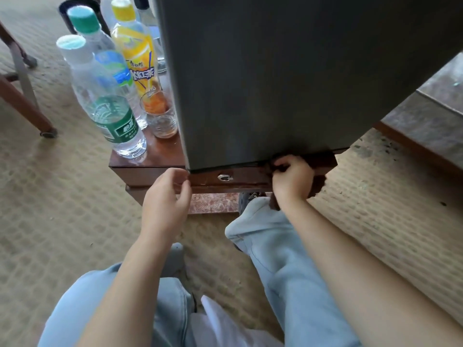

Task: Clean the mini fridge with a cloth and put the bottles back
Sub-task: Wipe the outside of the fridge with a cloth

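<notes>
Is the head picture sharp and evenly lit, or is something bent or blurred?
Head view: the wide lens tilts the fridge and bottles; light is soft, without hard glare; the dark cloth in the right hand merges with shadow.

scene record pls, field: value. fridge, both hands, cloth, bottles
fridge: grey mini fridge, on a wooden stand
right hand: right hand grips dark cloth at the fridge's bottom edge
left hand: left hand, fingers loosely curled, holds nothing, by the fridge's lower left corner; contact unclear
bottles: upright on the stand, left of the fridge: green-label bottle, blue-label bottle, yellow tea bottle
glass: glass in front of the tea bottle
task state: bottles not yet put back
</notes>
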`<state>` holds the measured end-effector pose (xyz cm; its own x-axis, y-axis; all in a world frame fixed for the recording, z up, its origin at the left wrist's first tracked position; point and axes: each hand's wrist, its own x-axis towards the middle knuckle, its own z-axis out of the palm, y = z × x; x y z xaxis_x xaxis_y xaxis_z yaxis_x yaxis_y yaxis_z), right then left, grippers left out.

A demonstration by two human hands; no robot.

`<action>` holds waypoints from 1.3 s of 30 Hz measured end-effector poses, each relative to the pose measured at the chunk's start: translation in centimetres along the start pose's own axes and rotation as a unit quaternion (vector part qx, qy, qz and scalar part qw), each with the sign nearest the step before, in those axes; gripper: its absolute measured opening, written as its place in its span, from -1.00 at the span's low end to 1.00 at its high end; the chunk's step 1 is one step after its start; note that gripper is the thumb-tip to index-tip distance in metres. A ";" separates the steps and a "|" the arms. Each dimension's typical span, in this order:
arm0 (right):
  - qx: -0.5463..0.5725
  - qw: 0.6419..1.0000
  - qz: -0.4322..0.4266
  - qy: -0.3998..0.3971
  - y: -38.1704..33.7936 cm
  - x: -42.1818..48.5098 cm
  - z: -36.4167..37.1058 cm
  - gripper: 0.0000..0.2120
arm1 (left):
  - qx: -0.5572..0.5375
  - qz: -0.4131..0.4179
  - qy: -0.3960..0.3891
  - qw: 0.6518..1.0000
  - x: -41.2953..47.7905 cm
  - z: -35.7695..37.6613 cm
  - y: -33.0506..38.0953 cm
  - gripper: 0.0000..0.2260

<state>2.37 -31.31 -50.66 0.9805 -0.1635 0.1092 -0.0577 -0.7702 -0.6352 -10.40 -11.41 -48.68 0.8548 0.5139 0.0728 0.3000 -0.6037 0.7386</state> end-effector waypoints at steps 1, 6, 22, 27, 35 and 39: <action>-0.003 1.000 -0.024 -0.020 -0.8 -0.9 0.7 -0.74 | -0.003 0.002 0.000 1.000 0.1 -0.1 0.0 -0.87; 0.033 0.978 -0.189 -0.083 -4.5 -5.3 3.6 -0.76 | -0.017 0.004 0.004 1.000 0.7 -0.8 -0.5 -0.86; 0.047 0.930 -0.363 -0.022 -6.0 -8.4 7.6 -0.79 | -0.076 -0.040 0.013 0.996 1.9 -1.9 -2.1 -0.87; 0.015 0.941 -0.335 -0.040 -7.6 -9.9 9.5 -0.68 | -0.079 -0.082 -0.019 0.993 1.2 -1.3 -3.2 -0.89; -0.028 0.968 -0.251 -0.013 -7.7 -12.1 9.0 -0.57 | -0.103 -0.090 0.010 0.991 1.7 -2.7 -4.0 -0.89; -0.067 0.975 -0.210 -0.008 -6.0 -12.3 8.5 -0.55 | -0.117 -0.087 0.005 0.989 1.9 -2.9 -4.0 -0.90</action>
<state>-7.73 -19.48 -54.68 0.9259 0.1924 0.3250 0.3261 -0.8413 -0.4312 -11.27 -6.23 -49.55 0.7944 0.6041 -0.0636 0.3349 -0.3482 0.8755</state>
